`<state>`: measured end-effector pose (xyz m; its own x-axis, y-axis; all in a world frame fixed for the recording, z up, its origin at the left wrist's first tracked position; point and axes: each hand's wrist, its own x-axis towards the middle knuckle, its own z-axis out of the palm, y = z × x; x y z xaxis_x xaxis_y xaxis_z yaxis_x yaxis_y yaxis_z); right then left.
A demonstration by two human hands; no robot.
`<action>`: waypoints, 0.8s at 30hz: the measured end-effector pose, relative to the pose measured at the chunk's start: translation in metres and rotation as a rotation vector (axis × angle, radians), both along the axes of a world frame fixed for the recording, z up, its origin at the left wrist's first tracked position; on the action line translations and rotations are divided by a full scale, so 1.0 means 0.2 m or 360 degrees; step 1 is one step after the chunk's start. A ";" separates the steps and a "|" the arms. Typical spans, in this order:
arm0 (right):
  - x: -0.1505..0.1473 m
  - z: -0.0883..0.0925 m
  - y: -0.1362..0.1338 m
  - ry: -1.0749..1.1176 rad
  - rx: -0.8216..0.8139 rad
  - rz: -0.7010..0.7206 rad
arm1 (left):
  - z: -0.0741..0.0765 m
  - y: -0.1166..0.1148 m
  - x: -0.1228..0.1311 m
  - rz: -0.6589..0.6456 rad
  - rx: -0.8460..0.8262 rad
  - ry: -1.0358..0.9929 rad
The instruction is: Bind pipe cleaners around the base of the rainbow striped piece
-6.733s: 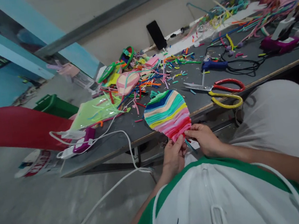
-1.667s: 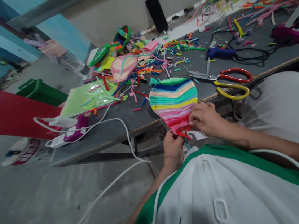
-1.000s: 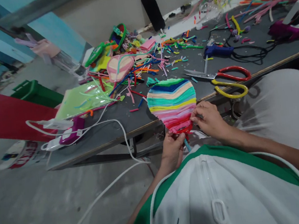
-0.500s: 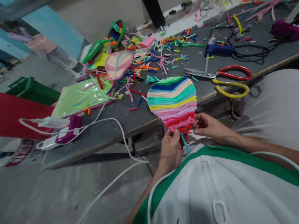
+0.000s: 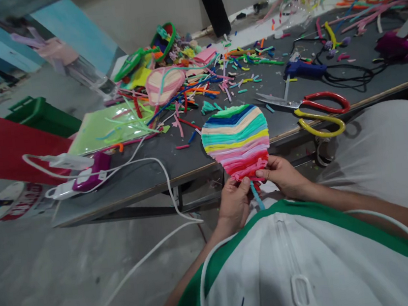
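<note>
A balloon-shaped pipe-cleaner craft (image 5: 236, 139) with rainbow stripes, green at the top down to red and pink, is held up in front of my lap at the table edge. My left hand (image 5: 233, 200) pinches its lower left edge, thumb on the front. On the lower right, my right hand (image 5: 285, 177) grips it with the thumb across the red stripes. From the bottom hangs a teal pipe cleaner (image 5: 257, 196), between the two hands. Fingers behind the craft are hidden.
On the grey table (image 5: 190, 159) lie scissors (image 5: 304, 108) with red and yellow handles, a blue glue gun (image 5: 305, 68), and scattered pipe-cleaner bits (image 5: 241, 64). A phone (image 5: 215, 8) leans on the wall. A white cable (image 5: 168, 177) hangs over the left edge, by a purple power strip (image 5: 93, 172).
My right hand has moved left along the craft's lower edge, its thumb now pressing on the front. The view has shifted slightly; my left hand keeps its hold.
</note>
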<state>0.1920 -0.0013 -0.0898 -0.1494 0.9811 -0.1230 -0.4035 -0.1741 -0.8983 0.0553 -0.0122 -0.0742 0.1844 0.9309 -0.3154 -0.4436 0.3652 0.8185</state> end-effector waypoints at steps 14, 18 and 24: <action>0.02 0.01 -0.01 -0.0018 -0.0146 0.0116 | -0.05 -0.01 -0.10 -0.0182 -0.0006 -0.0107; 0.01 0.02 -0.02 -0.0060 -0.0137 0.0111 | -0.09 -0.01 -0.06 -0.0144 0.0100 -0.0095; 0.00 0.04 -0.02 -0.0238 -0.0152 0.0052 | -0.11 -0.02 -0.02 0.0013 0.0136 -0.0025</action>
<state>0.1925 -0.0049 -0.0823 -0.1541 0.9588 -0.2387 -0.2594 -0.2723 -0.9266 0.0512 -0.0161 -0.0956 0.1809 0.9558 -0.2319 -0.4593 0.2906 0.8394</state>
